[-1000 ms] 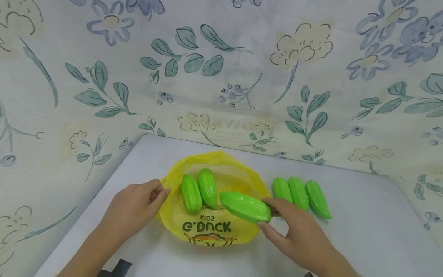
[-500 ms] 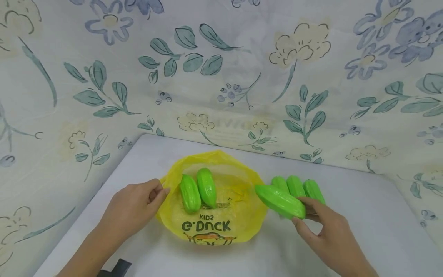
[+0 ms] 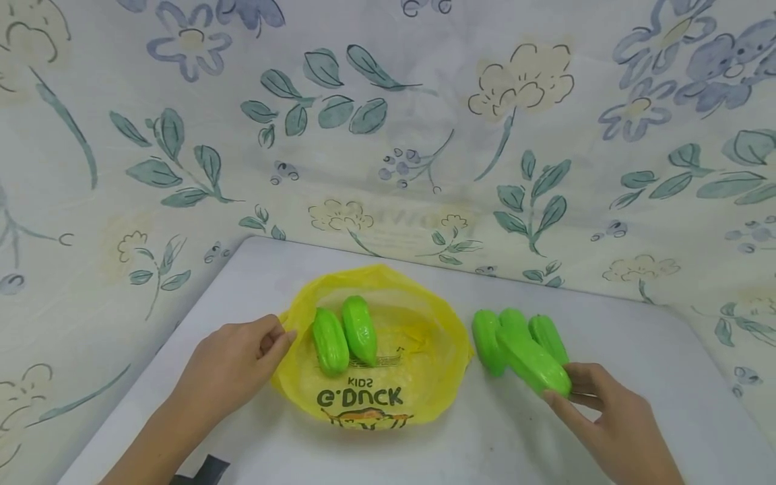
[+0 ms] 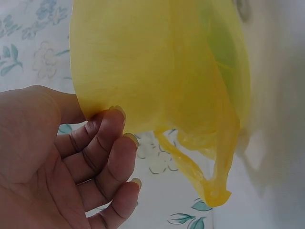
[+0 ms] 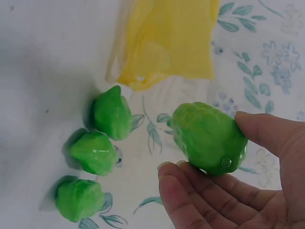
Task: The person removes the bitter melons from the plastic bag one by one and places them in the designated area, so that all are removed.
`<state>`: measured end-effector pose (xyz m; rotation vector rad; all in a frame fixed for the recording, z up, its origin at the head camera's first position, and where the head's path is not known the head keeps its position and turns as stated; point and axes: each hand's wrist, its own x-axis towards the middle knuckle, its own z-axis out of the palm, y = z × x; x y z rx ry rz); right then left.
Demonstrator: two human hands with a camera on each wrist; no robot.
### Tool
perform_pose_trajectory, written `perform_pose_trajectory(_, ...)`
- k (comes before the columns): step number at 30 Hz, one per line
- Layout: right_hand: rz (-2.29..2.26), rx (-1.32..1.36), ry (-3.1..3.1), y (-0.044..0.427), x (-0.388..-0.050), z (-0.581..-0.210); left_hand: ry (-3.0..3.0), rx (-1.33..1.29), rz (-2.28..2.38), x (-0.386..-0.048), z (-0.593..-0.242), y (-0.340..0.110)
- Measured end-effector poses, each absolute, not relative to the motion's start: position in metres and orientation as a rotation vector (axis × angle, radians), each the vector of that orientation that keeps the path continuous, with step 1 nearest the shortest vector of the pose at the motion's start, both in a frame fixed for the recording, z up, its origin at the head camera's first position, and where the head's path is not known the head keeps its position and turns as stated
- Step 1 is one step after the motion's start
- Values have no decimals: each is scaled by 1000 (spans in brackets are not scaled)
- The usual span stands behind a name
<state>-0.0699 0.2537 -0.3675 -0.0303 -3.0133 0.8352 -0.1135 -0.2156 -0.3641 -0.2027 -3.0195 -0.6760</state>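
My left hand point(image 3: 233, 360) pinches the left rim of a yellow plastic bag point(image 3: 433, 387), its mouth spread wide; the left wrist view shows the thumb and fingertips at the bag's edge point(image 4: 124, 62). Inside the bag lie two glossy green, ridged bitter melons, one at the left point(image 3: 331, 343) and one beside it point(image 3: 359, 330). To the right of the bag my right hand point(image 3: 615, 421) grips another bitter melon point(image 3: 536, 364) by its near end, thumb on one side and fingers on the other. In the right wrist view this melon point(image 5: 207, 138) is raised.
Three more bitter melons rest in a row on the white table point(image 3: 655, 377), the left one point(image 3: 487, 340) nearest the bag and the right one point(image 3: 548, 337) farthest. Flower-patterned cloth point(image 3: 388, 135) stands behind and at the left. A black object point(image 3: 209, 468) shows at the bottom edge.
My right hand has carried its bitter melon rightward from over the bag to in front of the row, partly covering the middle one. The left hand has stayed at the rim.
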Motion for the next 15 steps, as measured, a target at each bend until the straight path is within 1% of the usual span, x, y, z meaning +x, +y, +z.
perform_pose_trajectory(15,855,-220,-3198,243,-45,-400,-3025,-208,-670,-115,-364,-215)
